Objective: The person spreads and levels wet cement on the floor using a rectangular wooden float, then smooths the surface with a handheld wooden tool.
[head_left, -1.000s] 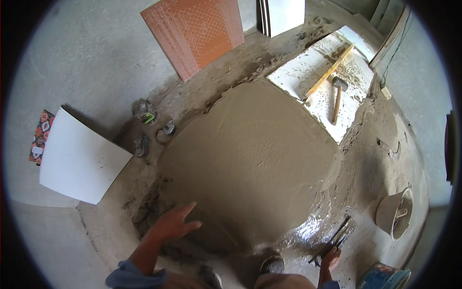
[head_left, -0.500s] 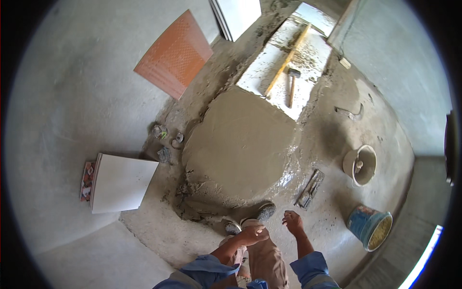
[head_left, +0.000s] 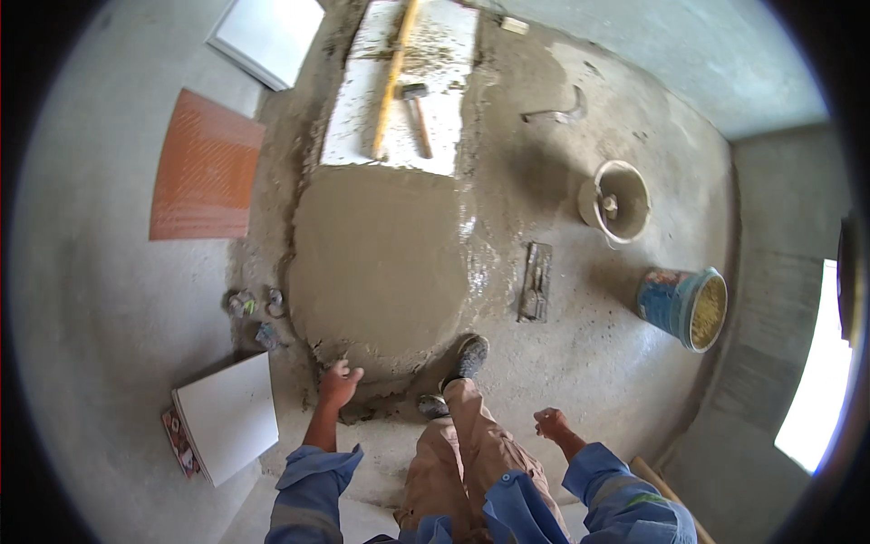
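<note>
My left hand [head_left: 339, 384] hangs over the near left edge of a smooth grey patch of wet mortar [head_left: 376, 263]. Its fingers are apart and nothing shows in them. Lower right, my right hand [head_left: 551, 423] is loosely curled above the bare floor beside my leg, its fingers slightly apart and holding nothing I can see. Closest to it lies a flat trowel [head_left: 535, 283], right of the mortar. Beyond the mortar, white tiles [head_left: 444, 136] carry a yellow wooden bar [head_left: 391, 91] and a mallet [head_left: 420, 120], with mortar splashes around them.
On the right stand a pale bucket [head_left: 594, 204] and a blue bucket [head_left: 666, 299] tipped toward me with yellowish stuff inside. A curved tool [head_left: 562, 116] lies farther off. Stacked white tiles [head_left: 237, 412] and an orange tile [head_left: 207, 172] lean at the left wall. Crumpled litter [head_left: 242, 304] lies near them.
My view has turned, so the mortar and tiles now run straight ahead. My left hand has swung out left from before my legs. My feet have shifted stance; the right hand stays low.
</note>
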Available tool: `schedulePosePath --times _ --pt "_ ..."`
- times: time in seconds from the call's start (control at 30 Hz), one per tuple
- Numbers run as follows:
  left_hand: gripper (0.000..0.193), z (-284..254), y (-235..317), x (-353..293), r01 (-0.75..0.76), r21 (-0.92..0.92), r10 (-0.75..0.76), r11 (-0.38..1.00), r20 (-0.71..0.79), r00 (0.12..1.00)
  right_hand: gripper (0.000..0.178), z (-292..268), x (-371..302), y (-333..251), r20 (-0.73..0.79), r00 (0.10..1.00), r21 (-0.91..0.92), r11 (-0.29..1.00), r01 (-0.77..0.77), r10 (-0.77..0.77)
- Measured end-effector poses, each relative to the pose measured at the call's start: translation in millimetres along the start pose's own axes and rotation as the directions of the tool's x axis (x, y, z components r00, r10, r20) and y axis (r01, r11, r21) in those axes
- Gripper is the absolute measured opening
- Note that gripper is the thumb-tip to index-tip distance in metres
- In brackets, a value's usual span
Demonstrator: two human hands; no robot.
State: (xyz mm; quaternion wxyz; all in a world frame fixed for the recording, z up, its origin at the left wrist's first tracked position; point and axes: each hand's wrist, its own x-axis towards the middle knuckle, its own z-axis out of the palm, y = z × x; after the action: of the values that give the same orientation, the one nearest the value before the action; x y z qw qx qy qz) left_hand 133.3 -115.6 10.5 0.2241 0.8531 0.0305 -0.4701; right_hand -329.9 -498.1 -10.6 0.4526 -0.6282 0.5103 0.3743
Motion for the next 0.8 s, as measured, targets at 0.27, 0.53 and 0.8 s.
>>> schedulePosePath --times 0.27,0.53,0.8 --pt "0.074 42 58 -13 -0.082 -0.193 0.083 0.978 -0.003 0.997 0.036 5 -32 -69 0.014 0.983 0.294 0.939 -0.178 0.182" --pt "0.078 133 105 -67 -0.102 -0.222 0.172 0.970 0.320 0.932 0.033 29 -87 -14 0.063 0.963 0.390 0.882 -0.265 0.262" --pt "0.077 98 27 -87 -0.089 0.032 0.076 0.996 0.283 0.956 0.031 4 -126 2 -0.073 0.970 0.430 0.885 -0.179 0.232"
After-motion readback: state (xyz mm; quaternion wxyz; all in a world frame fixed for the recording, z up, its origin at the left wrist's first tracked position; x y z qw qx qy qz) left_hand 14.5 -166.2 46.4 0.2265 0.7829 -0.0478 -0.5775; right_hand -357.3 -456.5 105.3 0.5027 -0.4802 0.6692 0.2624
